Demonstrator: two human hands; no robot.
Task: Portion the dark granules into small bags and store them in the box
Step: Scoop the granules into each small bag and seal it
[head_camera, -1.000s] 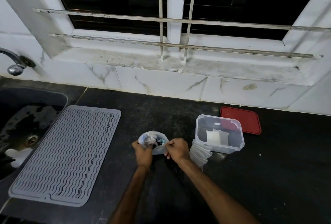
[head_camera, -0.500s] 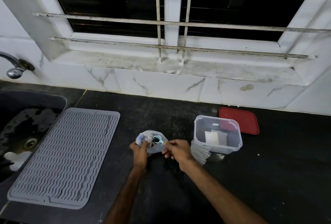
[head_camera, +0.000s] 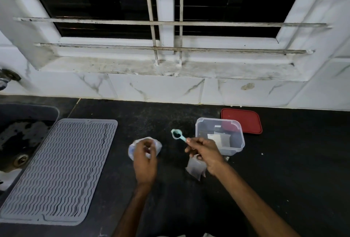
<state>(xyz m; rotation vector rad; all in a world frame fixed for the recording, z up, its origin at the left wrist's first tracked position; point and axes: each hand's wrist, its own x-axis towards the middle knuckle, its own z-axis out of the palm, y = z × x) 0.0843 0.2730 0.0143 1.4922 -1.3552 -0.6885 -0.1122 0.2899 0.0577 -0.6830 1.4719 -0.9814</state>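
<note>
My right hand (head_camera: 203, 148) pinches the handle of a small light-blue spoon (head_camera: 177, 135), whose bowl carries dark granules and hovers over the black counter. A clear plastic bag (head_camera: 158, 145) sits to its left, and my left hand (head_camera: 144, 156) holds that bag at its top. A stack of small bags (head_camera: 195, 166) lies under my right wrist. The clear plastic box (head_camera: 219, 137) stands just right of the spoon, open, with a few small bags inside.
The red lid (head_camera: 244, 121) lies behind the box by the tiled wall. A grey ribbed drying mat (head_camera: 60, 166) covers the counter on the left, beside the sink (head_camera: 20, 142). A barred window ledge runs above.
My right hand has lifted the spoon, loaded with granules, out of the plastic bag and moved it right toward the box. The left hand keeps hold of the bag.
</note>
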